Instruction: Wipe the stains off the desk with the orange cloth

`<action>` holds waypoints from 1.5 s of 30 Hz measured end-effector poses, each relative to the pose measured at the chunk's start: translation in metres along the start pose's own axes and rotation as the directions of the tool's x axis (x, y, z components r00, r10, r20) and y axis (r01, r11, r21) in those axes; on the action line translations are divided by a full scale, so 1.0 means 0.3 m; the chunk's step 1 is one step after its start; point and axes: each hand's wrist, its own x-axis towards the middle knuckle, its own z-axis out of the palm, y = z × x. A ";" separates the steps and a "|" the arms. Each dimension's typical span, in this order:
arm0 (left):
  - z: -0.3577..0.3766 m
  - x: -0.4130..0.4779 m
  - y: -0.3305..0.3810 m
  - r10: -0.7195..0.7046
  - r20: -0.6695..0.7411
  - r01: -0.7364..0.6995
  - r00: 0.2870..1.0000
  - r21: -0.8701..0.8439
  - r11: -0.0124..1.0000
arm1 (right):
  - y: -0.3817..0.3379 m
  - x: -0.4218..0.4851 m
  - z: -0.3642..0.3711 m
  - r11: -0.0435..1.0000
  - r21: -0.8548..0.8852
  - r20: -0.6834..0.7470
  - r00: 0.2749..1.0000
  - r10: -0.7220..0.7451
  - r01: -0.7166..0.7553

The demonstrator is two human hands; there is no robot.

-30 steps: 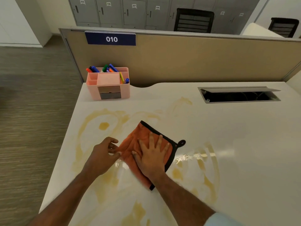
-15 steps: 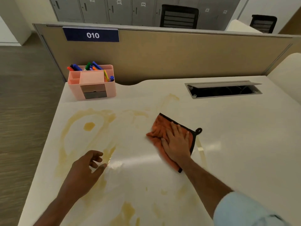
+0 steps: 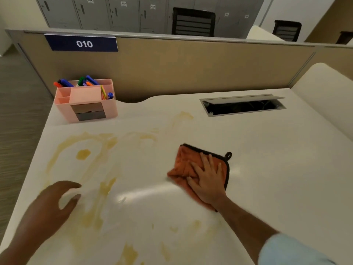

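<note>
Cloth, orange terry with black trim and a hanging loop (image 3: 183,165), lies bunched on the glossy white desk (image 3: 267,169) right of centre, pinned flat under the right hand (image 3: 208,180), fingers spread and pressing rather than gripping, likely to bear down on the wipe; the left hand (image 3: 55,203) rests empty and loosely open at the near left, apparently bracing; yellow-brown stains (image 3: 84,153) remain across the left half, short of the pink plastic pen organiser (image 3: 86,102).

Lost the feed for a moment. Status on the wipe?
Right hand flat on orange cloth, mid-desk. Left hand open, empty, on the desk. Yellow stains remain at left and near edge. Nothing blocking.
</note>
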 end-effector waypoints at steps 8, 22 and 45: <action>0.036 -0.043 -0.320 -0.276 -0.038 0.269 0.960 -0.128 0.955 | -0.091 0.082 0.012 0.988 0.068 0.064 0.987 -0.145 0.141; -0.013 -0.135 -0.286 -0.163 -0.100 0.158 0.982 -0.051 0.986 | -0.036 0.205 0.007 0.999 -0.027 0.003 1.000 0.025 -0.024; 0.045 -0.043 -0.334 -0.086 -0.183 0.087 0.979 -0.003 0.996 | -0.104 -0.048 0.032 0.912 0.187 0.038 0.925 -0.379 0.366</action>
